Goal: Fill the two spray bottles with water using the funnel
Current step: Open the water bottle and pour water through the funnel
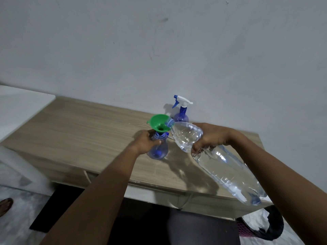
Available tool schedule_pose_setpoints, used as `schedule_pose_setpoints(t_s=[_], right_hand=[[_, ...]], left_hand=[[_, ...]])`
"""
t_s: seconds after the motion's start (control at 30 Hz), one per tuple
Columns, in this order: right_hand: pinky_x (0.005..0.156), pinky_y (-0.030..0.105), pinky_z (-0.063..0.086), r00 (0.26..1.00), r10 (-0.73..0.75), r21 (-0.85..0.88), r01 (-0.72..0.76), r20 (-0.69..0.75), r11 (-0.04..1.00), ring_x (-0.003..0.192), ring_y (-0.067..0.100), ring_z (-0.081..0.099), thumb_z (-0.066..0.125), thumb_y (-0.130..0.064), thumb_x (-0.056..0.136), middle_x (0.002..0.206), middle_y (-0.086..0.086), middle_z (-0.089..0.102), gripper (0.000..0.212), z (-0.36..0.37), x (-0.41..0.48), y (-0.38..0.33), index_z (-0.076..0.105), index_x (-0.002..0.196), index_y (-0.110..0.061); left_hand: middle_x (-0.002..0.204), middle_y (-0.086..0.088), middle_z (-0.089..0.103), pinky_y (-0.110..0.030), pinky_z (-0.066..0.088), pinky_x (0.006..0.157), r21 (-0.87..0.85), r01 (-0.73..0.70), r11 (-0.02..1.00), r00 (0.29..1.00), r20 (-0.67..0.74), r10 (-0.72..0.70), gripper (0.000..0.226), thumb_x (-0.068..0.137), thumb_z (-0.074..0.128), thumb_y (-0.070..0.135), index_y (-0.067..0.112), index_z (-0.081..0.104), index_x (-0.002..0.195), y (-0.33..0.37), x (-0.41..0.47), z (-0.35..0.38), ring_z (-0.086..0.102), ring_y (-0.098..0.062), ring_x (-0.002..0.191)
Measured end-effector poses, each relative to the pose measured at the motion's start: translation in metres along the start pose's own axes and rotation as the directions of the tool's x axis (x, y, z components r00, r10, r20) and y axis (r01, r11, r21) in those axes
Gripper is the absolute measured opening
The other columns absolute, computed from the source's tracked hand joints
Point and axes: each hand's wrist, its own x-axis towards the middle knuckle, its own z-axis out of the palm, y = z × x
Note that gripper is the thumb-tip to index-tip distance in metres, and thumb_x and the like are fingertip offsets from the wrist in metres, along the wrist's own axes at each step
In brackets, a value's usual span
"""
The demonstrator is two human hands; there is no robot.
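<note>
A green funnel (160,124) sits in the neck of a clear blue spray bottle (159,150) that stands without its sprayer head on the wooden table (85,131). My left hand (146,143) grips this bottle from the left. My right hand (211,137) holds a large clear water bottle (223,163) tilted down to the left, its mouth resting over the funnel's rim. A second blue spray bottle (181,114) with a white and blue trigger head stands upright behind the funnel, near the wall.
The table stands against a grey wall (159,50). A white surface (19,103) lies to the left. Below the table's right end is a dark bin with a pink basket (261,227). A sandalled foot (6,206) shows at lower left.
</note>
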Motion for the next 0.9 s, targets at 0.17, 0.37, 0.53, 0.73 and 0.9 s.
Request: schedule_pose_setpoints(t_s=[0.17,0.37,0.53,0.73,0.9], right_hand=[[0.051,0.028,0.050,1.000,0.013,-0.009,-0.013,0.011,1.000,0.065,0.019,0.067,0.085,-0.018,0.070,0.088,0.016,0.076,0.073,-0.0012,0.0019,0.0016,0.054,0.135,-0.021],[0.052,0.029,0.052,1.000,0.014,-0.010,-0.014,0.009,1.000,0.068,0.020,0.067,0.086,-0.017,0.072,0.094,0.018,0.075,0.068,-0.0015,0.0005,0.0014,0.056,0.132,-0.020],[0.049,0.026,0.049,0.999,0.025,-0.018,-0.025,0.020,1.000,0.066,0.020,0.065,0.085,-0.016,0.073,0.085,0.014,0.075,0.060,-0.0011,-0.0006,-0.0006,0.059,0.128,-0.015],[0.050,0.028,0.050,0.999,0.029,-0.016,-0.029,0.028,0.999,0.064,0.019,0.065,0.085,-0.015,0.074,0.084,0.011,0.075,0.060,-0.0017,-0.0025,-0.0008,0.058,0.128,-0.015],[0.051,0.029,0.051,0.999,0.027,-0.009,-0.027,0.033,1.000,0.066,0.020,0.065,0.085,-0.015,0.074,0.083,0.009,0.074,0.062,-0.0028,-0.0025,0.0000,0.057,0.129,-0.017]], left_hand=[[0.120,-0.010,0.072,-0.048,0.049,0.106,-0.019,0.008,1.000,1.000,-0.004,-0.009,0.047,0.084,0.076,0.002,0.003,0.063,0.129,-0.0003,0.0002,0.0006,0.067,-0.025,0.114],[0.116,-0.008,0.074,-0.050,0.050,0.104,-0.035,0.015,0.999,1.000,0.003,-0.015,0.042,0.082,0.078,0.007,0.009,0.067,0.123,-0.0013,-0.0008,0.0002,0.068,-0.026,0.111],[0.118,-0.008,0.073,-0.050,0.051,0.103,-0.016,0.004,1.000,1.000,-0.001,-0.004,0.044,0.083,0.078,0.007,0.008,0.066,0.126,-0.0001,-0.0011,0.0002,0.067,-0.025,0.112],[0.119,-0.011,0.072,-0.047,0.051,0.103,0.000,-0.010,1.000,1.000,-0.006,0.010,0.043,0.085,0.076,0.004,0.005,0.065,0.127,0.0021,-0.0018,0.0021,0.067,-0.023,0.108],[0.117,-0.010,0.072,-0.048,0.052,0.102,-0.014,0.002,1.000,1.000,0.007,-0.002,0.042,0.085,0.076,0.005,0.008,0.065,0.125,0.0023,-0.0025,0.0014,0.068,-0.026,0.111]])
